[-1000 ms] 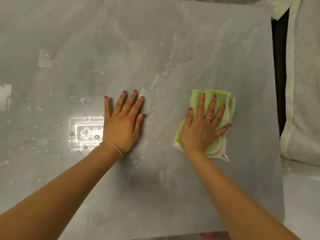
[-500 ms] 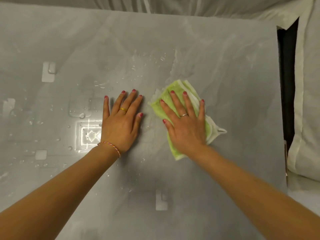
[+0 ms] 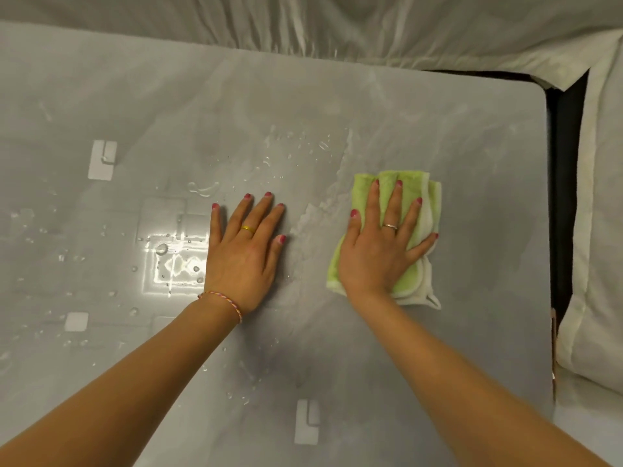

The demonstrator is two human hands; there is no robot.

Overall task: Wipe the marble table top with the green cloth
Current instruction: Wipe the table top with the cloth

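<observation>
The grey marble table top (image 3: 472,156) fills most of the view and is wet, with water drops (image 3: 296,146) left of centre. A folded green cloth (image 3: 423,193) with a white edge lies on it right of centre. My right hand (image 3: 377,251) presses flat on the cloth, fingers spread, covering its middle. My left hand (image 3: 242,251) rests flat on the bare marble to the left of the cloth, fingers apart, holding nothing.
White fabric (image 3: 371,25) hangs along the table's far edge. A cream cushion (image 3: 600,230) stands to the right, beyond a dark gap (image 3: 566,197). A ceiling light's reflection (image 3: 175,254) glares on the wet marble by my left hand.
My right hand has slid the cloth back to the right, away from my left hand, and turned it upright. The left hand has stayed put. The view has tilted up toward the far edge.
</observation>
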